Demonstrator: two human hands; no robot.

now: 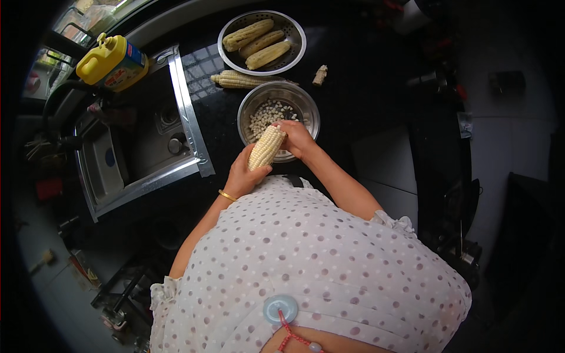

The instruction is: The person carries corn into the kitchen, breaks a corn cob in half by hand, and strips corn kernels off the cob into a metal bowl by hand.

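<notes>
A pale ear of corn (266, 149) is tilted over the near rim of a round steel bowl (314, 114). My left hand (243, 173) is wrapped around its lower end. At its upper end is my right hand (295, 136), fingers bent against the kernels; whether they grip the ear is hard to tell. Loose corn kernels (266, 115) lie in the bowl. Just beyond it another whole ear of corn (240, 80) rests on the dark counter. Farther back, a perforated steel colander (302, 43) holds several stripped corn cobs (268, 55).
A short piece of cob (320, 75) lies on the counter (348, 95) to the bowl's right. To the left is a steel-rimmed sink (187, 106) with a dark faucet (59, 95). A yellow jug with a pump (112, 61) stands behind it.
</notes>
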